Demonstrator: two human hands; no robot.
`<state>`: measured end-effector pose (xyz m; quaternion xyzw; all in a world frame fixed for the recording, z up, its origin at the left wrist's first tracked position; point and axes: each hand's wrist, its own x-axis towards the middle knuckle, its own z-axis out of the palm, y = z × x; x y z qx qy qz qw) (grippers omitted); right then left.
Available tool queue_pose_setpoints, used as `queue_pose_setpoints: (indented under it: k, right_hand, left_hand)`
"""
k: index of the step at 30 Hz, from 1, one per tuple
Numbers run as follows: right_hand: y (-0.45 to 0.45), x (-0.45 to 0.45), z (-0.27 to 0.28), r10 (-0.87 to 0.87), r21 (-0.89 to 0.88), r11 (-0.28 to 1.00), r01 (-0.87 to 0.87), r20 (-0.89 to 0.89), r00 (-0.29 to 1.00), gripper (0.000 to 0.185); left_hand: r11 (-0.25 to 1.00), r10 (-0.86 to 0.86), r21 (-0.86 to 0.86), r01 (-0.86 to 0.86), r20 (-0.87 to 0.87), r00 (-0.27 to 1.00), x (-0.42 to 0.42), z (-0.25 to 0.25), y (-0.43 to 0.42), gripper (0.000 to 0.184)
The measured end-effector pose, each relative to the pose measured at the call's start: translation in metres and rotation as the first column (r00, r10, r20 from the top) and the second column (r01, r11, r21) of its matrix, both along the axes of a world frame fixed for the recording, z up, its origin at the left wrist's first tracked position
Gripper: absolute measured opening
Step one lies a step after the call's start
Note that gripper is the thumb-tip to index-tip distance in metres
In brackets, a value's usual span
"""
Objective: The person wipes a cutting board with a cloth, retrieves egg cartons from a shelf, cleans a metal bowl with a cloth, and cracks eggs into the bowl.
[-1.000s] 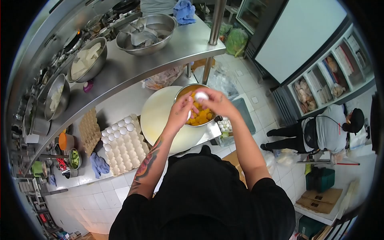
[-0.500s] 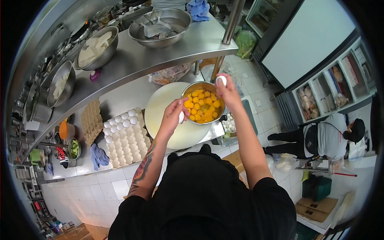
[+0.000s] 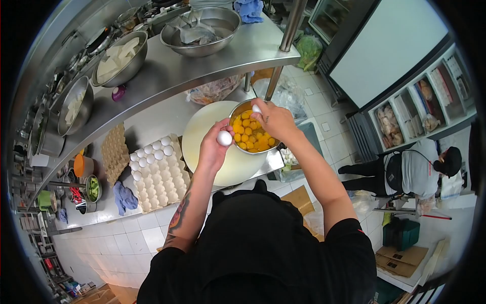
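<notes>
Left hand [image 3: 211, 147]: fingers round egg [image 3: 224, 138]. Right hand [image 3: 276, 120]: fingers pinch shell or egg [image 3: 256, 109] over bowl [image 3: 241, 107], centre frame. Likely cracking; next calls for gentle pressure.

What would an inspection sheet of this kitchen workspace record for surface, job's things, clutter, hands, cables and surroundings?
Surface: grey stainless-steel counter bearing a round, pale cutting board.
Job's things: round metal container holding yellow yolks; beige moulded egg tray, partly filled.
Clutter: crumpled blue cloth beside the egg tray; round purple onion on the raised steel shelf.
Hands: left hand holds an oval white egg; right hand, over the container, holds a white egg or shell.
Cables: nothing seen around the counter.
Surroundings: white-tiled floor; person in grey shirt and black cap at picture right.
</notes>
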<state>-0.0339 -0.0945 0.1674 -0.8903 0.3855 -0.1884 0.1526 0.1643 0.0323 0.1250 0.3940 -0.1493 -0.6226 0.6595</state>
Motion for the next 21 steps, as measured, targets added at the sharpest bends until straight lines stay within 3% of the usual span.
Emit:
queue_pose_setpoints:
  k: [3, 5, 6, 8, 12, 13, 14, 15, 16, 18, 19, 21]
  right_hand:
    - [0.007, -0.002, 0.011, -0.025, -0.065, 0.998, 0.015, -0.153, 0.988, 0.033]
    - [0.009, -0.012, 0.019, -0.139, -0.064, 0.988, 0.140, 0.017, 0.990, 0.036]
    - [0.006, -0.021, 0.017, -0.136, -0.064, 0.989, 0.137, 0.015, 0.991, 0.036]
    - [-0.003, -0.052, 0.003, -0.342, 0.156, 0.940, 0.304, 0.443, 0.829, 0.039]
    - [-0.014, -0.111, -0.048, -0.520, 0.332, 0.847, 0.415, 0.356, 0.776, 0.047]
    - [-0.008, -0.115, -0.057, -0.436, -0.075, 0.886, 0.458, 0.208, 0.876, 0.053]
    - [-0.005, -0.120, -0.063, -0.402, -0.467, 0.806, 0.363, 0.018, 0.916, 0.059]
    - [0.008, -0.105, -0.045, -0.240, -0.129, 0.952, 0.277, 0.247, 0.939, 0.061]
    - [0.026, -0.079, -0.019, -0.151, 0.186, 0.980, 0.065, 0.498, 0.854, 0.064]
    - [0.049, -0.044, 0.010, 0.025, 0.297, 0.926, -0.233, 0.567, 0.823, 0.059]
    - [0.043, -0.044, 0.007, 0.021, 0.293, 0.929, -0.227, 0.570, 0.821, 0.059]
    - [0.015, -0.038, -0.011, 0.236, 0.265, 0.891, -0.369, 0.424, 0.874, 0.057]
  left_hand:
    - [0.997, 0.048, 0.064, -0.037, -0.169, 0.984, -0.007, 0.013, 0.001, 0.038]
    - [0.997, 0.047, 0.067, -0.031, -0.243, 0.969, -0.009, 0.016, 0.001, 0.037]
    - [0.999, 0.005, 0.049, 0.005, -0.195, 0.981, -0.010, 0.015, 0.001, 0.037]
    - [0.999, -0.038, 0.032, 0.043, -0.146, 0.989, -0.010, 0.005, 0.001, 0.036]
    - [0.985, -0.154, -0.068, 0.159, 0.078, 0.985, -0.018, -0.013, -0.007, 0.041]
    - [0.979, -0.172, -0.083, 0.187, 0.158, 0.972, -0.024, -0.010, -0.011, 0.044]
    - [0.978, -0.176, -0.087, 0.192, 0.160, 0.971, -0.027, -0.007, -0.017, 0.044]
    - [0.966, -0.219, -0.080, 0.244, 0.237, 0.946, -0.032, -0.006, -0.022, 0.048]
    - [0.953, -0.264, -0.064, 0.298, 0.310, 0.913, -0.036, -0.006, -0.024, 0.052]
    - [0.947, -0.270, -0.059, 0.317, 0.392, 0.879, -0.045, -0.008, -0.032, 0.055]
    - [0.944, -0.259, -0.061, 0.325, 0.474, 0.842, -0.048, -0.007, -0.036, 0.058]
    - [0.954, -0.206, -0.074, 0.291, 0.545, 0.813, -0.047, 0.004, -0.032, 0.063]
